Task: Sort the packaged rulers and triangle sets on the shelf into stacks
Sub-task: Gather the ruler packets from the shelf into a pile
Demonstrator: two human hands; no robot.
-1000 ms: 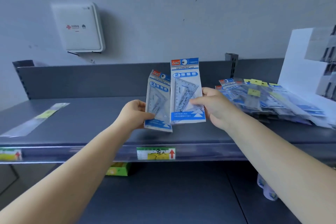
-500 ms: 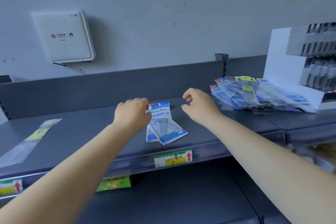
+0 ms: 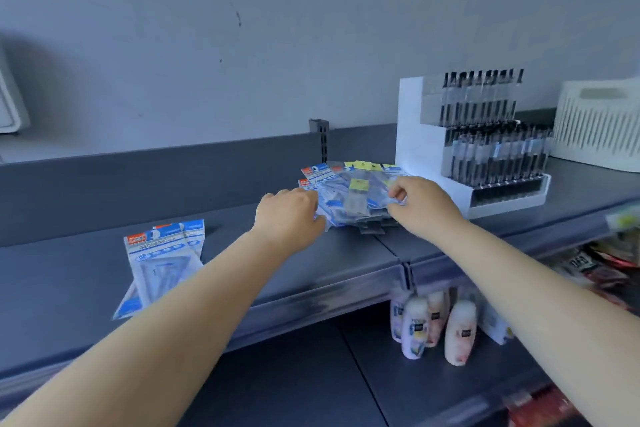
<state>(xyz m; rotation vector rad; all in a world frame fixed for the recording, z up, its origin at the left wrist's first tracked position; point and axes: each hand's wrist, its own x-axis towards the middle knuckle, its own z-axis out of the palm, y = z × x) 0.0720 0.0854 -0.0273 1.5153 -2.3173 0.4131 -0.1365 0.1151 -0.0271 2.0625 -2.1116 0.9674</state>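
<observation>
Two hands are stretched out over the dark shelf (image 3: pixel 311 274) toward a loose, fanned heap of packets (image 3: pixel 353 198) that lies at about one o'clock from the viewer, close against the back panel. The left hand (image 3: pixel 289 218) is laid at the heap's nine o'clock edge, knuckles up and fingers bent down onto the nearest blue-and-white packets; whether anything is actually gripped beneath it cannot be told, since the fingertips are hidden. The right hand (image 3: pixel 420 203) is set at the heap's three o'clock edge, with thumb and forefinger closed in a pinch on the rim of a clear packet.

The heap is bracketed between both hands, each touching it, so neither is clearly the nearer. Its packets are mixed: yellow-tabbed clear sleeves are overlaid on blue-headed triangle sets, with long axes running roughly from six toward twelve o'clock and splayed slightly apart.

Well apart, at about nine o'clock from the heap, a small stack of triangle sets (image 3: pixel 162 263) is laid flat near the shelf's front edge, partly covered by the left forearm. The coming move is judged to turn on this: whatever is lifted must be carried leftward across the shelf, a path better suited to the left hand.

A white pen display (image 3: pixel 419 149) is stood just beside the heap at its three o'clock side.
</observation>
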